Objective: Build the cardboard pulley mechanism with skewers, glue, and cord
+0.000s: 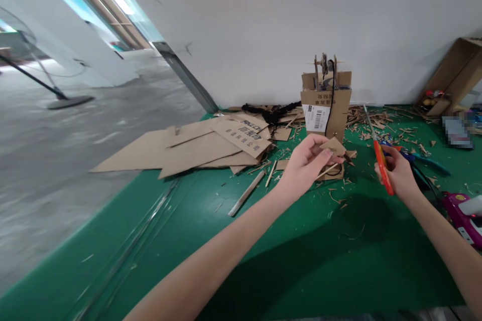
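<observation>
Nearest, the green counter [196, 241] spreads broad in front of the hands, which gives them space to draw back; its left edge slants away above the concrete floor [128, 115], while at the right a magenta power strip [455, 213] narrows the room; a flat wooden strip [246, 193] lies left of centre.

The left hand [304, 160] is closed in a pinch on a small cardboard piece [336, 146], held up just in front of the box; the right hand [399, 173] is wrapped round an orange-handled tool [383, 168], its slim metal end pointing away and apart from the piece; blue-handled pliers [433, 163] lie beside that hand.

Farther back at the left, cardboard sheets [203, 148] are piled loosely; beyond the hands a cardboard box [341, 120] stands upright, with uprights, a cross rod and a black cord [332, 103] at its top; that upper build looks largely assembled, while the small piece is loose in the fingers, so some shaping or fitting seems left; a white partition [263, 45] bounds the far side.
</observation>
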